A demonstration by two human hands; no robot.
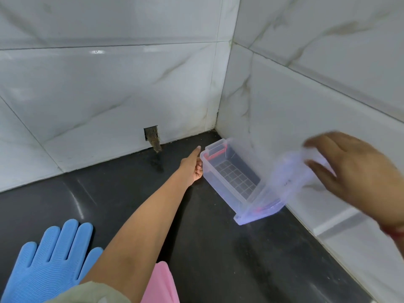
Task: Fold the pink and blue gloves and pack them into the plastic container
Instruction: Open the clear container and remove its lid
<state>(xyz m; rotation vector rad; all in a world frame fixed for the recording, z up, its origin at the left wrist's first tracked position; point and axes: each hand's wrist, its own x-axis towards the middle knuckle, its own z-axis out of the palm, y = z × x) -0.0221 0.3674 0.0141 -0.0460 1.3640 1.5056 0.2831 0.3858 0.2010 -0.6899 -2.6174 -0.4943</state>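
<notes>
Your left hand (194,166) pinches the plastic container (229,180) mid-frame; your right hand (354,169) grips its blurred lid (282,182). Pull carelessly and the container could tip.

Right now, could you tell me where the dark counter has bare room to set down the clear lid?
Bare dark counter lies between the clear plastic container and the pink glove; more lies left of the left hand, towards the blue rubber glove. The corner is crowded: container, and right hand holding the clear lid.
</notes>
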